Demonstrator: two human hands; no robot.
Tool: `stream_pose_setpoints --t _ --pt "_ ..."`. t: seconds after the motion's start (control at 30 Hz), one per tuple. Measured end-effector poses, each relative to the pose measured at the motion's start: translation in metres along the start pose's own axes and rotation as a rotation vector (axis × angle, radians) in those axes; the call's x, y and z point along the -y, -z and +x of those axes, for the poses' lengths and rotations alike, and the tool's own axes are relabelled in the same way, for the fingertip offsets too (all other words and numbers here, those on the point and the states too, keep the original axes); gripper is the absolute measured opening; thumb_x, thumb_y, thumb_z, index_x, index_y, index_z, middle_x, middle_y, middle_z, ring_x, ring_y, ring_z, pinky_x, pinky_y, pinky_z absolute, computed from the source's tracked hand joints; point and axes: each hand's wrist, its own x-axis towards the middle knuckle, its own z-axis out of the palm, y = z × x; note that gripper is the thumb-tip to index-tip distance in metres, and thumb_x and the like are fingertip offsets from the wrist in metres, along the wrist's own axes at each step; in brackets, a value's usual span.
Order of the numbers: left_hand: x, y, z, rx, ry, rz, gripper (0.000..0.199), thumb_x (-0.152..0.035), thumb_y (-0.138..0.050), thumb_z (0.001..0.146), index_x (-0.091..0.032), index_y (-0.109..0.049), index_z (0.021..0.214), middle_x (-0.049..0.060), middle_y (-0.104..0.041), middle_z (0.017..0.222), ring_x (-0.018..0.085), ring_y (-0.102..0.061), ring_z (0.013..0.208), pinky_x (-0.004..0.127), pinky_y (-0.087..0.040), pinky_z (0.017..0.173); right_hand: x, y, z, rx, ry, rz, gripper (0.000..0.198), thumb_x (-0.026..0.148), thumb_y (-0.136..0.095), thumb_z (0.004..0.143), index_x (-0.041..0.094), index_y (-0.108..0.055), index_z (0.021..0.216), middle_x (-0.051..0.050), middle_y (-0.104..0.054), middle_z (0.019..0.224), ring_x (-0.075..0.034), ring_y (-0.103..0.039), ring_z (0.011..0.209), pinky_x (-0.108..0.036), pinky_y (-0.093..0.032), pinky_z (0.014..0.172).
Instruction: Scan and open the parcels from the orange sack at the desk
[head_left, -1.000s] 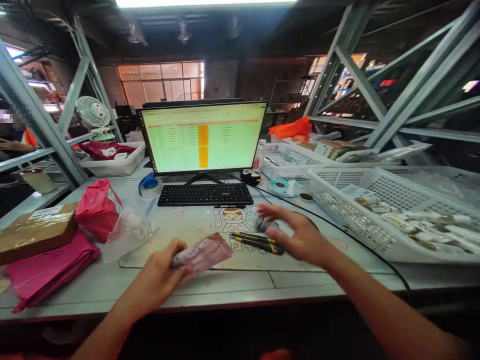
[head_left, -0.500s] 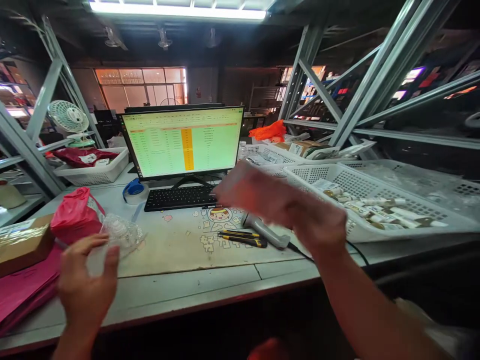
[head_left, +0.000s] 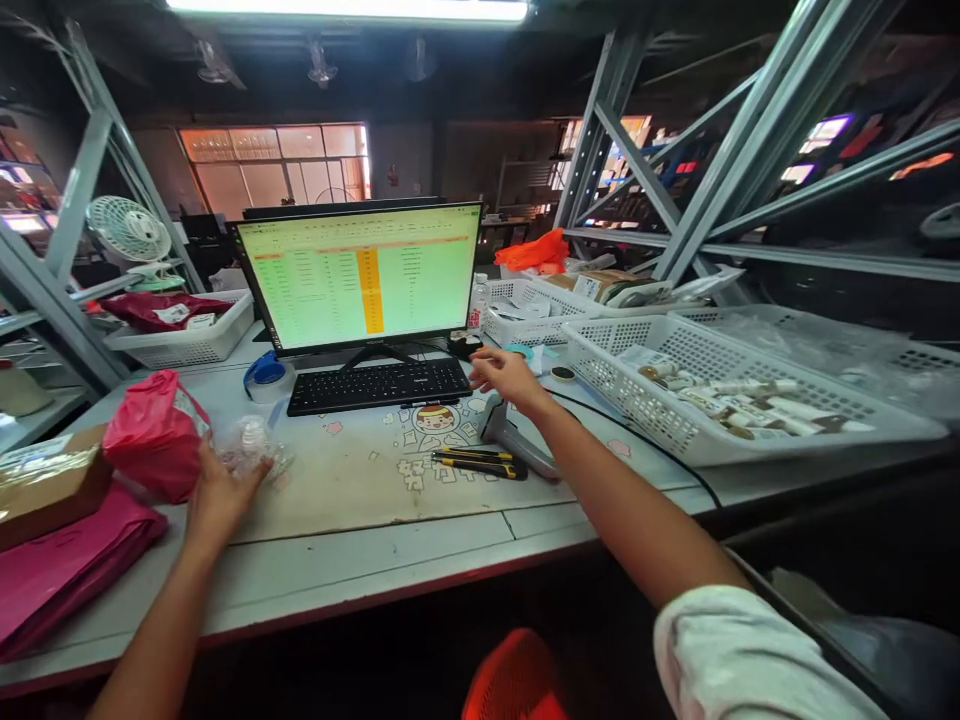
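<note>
On the left of the desk mat, my left hand (head_left: 221, 492) has its thumb and fingers around the near side of a small clear bubble-wrapped item (head_left: 255, 440). What lies inside the wrap is too unclear to name. A pink wrapped parcel (head_left: 154, 435) stands right beside those fingers. My right hand (head_left: 508, 378) hovers at the right end of the black keyboard (head_left: 379, 386), fingers loosely bent and apart, nothing visible in them. Below it lie a grey handheld scanner (head_left: 521, 440) and black-and-yellow utility knives (head_left: 480, 462).
A lit monitor (head_left: 360, 280) stands behind the keyboard, with a tape roll (head_left: 268, 380) at its left. White baskets (head_left: 630, 390) line the right side, one holding small labelled packs. At the left edge are a brown box (head_left: 52, 490) and a magenta bag (head_left: 75, 575).
My left hand has moved right and up onto the bubble-wrapped item, which has shifted slightly right. My right hand, blurred before, has drawn left and up toward the keyboard's end.
</note>
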Motion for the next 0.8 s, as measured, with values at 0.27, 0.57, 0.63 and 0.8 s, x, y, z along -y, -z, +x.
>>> stream_pose_setpoints --t 0.27,0.57,0.63,0.8 --pt "-0.029 -0.004 0.042 0.216 -0.245 0.154 0.043 -0.05 -0.055 0.089 -0.016 -0.066 0.112 0.017 -0.075 0.105 0.038 -0.072 0.107 0.041 -0.055 0.087 0.016 -0.04 -0.048 0.359 0.322 -0.171 0.029 0.026 -0.067 0.095 0.012 -0.068 0.122 -0.004 -0.072 0.082 -0.016 -0.069 0.073 -0.028 -0.054 0.069" --pt "-0.13 -0.018 -0.065 0.321 -0.814 -0.339 0.047 -0.057 -0.07 0.085 -0.018 -0.066 0.111 0.006 -0.075 0.089 0.024 -0.072 0.071 0.03 -0.056 0.062 0.008 -0.077 -0.133 0.639 0.7 -0.319 0.078 0.045 -0.08 0.091 0.018 -0.046 0.156 -0.016 -0.062 0.144 -0.028 -0.061 0.129 -0.04 -0.046 0.112" --pt "-0.142 -0.021 -0.07 0.277 -0.823 -0.407 0.046 -0.056 -0.071 0.086 -0.018 -0.066 0.112 0.005 -0.074 0.089 0.022 -0.07 0.068 0.029 -0.055 0.061 0.005 -0.069 -0.132 0.591 0.652 -0.295 0.073 0.044 -0.08 0.091 0.017 -0.05 0.152 -0.016 -0.062 0.143 -0.029 -0.058 0.134 -0.04 -0.043 0.116" --pt "-0.17 -0.017 -0.079 0.21 -0.932 -0.585 0.022 -0.042 -0.07 0.094 -0.02 -0.068 0.093 0.006 -0.075 0.099 0.019 -0.071 0.084 0.027 -0.057 0.077 0.007 -0.042 -0.125 0.619 0.49 -0.265 0.121 0.048 -0.095 0.072 0.019 -0.024 0.166 -0.016 -0.063 0.139 -0.03 -0.063 0.125 -0.039 -0.051 0.103"
